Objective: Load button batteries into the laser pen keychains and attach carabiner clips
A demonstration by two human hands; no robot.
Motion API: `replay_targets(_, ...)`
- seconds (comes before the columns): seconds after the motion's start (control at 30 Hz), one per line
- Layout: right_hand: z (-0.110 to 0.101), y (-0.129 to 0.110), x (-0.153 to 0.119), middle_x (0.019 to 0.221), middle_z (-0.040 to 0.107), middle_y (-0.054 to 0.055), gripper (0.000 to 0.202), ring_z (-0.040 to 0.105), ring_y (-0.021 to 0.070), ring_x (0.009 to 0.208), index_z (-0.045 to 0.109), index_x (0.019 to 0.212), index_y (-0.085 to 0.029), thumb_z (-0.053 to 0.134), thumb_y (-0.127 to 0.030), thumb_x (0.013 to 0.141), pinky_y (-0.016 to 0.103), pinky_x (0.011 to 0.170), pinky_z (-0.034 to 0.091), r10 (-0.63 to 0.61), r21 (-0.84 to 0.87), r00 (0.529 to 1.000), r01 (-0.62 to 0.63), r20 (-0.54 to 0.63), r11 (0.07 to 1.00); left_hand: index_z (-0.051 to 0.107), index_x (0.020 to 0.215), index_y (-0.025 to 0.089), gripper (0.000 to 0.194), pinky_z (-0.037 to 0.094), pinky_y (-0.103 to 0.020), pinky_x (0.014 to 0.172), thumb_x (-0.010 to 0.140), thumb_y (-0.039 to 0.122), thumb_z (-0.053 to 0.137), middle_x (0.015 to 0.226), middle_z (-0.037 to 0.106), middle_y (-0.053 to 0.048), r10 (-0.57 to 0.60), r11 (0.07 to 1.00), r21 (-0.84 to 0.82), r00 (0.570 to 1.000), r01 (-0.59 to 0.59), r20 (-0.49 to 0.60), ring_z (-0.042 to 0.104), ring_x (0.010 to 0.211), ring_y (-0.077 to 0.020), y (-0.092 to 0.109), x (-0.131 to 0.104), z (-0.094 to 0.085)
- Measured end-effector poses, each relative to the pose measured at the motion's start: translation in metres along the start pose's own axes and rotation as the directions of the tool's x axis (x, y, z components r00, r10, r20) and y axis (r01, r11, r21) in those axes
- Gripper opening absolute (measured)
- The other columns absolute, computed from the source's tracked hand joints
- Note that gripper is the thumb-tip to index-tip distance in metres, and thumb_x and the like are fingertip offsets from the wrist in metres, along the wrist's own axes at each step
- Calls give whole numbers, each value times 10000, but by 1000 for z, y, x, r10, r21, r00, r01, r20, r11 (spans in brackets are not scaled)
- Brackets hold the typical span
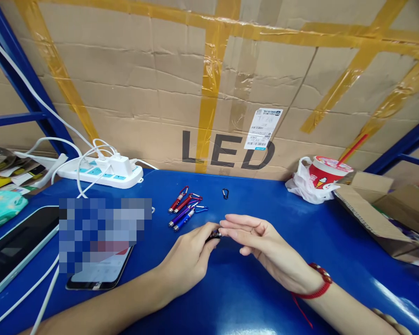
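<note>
My left hand (193, 253) is closed, thumb and fingers pinching a small black object (214, 235) with a shiny metal end. Most of it is hidden in the grip, so its exact kind does not show. Beside it, my right hand (261, 246) has its fingers stretched out, their tips at the metal end; whether they touch it I cannot tell. Just beyond my left hand lie red keychain flashlights (179, 201) and blue and purple keychain flashlights (184, 219), each with a carabiner clip. A loose black carabiner (225, 193) lies farther back.
On the left are a white power strip (125, 180) with cables, a phone (101, 274) and a larger dark-screened device (21, 246). A red cup (326, 174) in a plastic bag and an open carton (373, 218) stand right. A big taped cardboard box (153, 93) walls the back.
</note>
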State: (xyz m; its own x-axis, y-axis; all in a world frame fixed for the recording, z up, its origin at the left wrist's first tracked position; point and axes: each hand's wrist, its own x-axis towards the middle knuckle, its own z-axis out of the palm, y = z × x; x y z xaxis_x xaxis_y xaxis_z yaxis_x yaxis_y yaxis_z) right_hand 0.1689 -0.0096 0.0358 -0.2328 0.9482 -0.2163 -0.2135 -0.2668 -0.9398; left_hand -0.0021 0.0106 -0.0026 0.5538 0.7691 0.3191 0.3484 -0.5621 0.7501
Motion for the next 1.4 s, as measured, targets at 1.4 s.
replay_targets(1.4,0,-9,-5,783,632,-27,239,604,29,621,673,810,-196,740,-96,603,21,278,314,244,355,954,-291,171,889,490,984,202,190,442,-233,692,872,108,369,883,625,-22,29,1000,-2,1000,-29,-5,598,792,-150,0,-1,1)
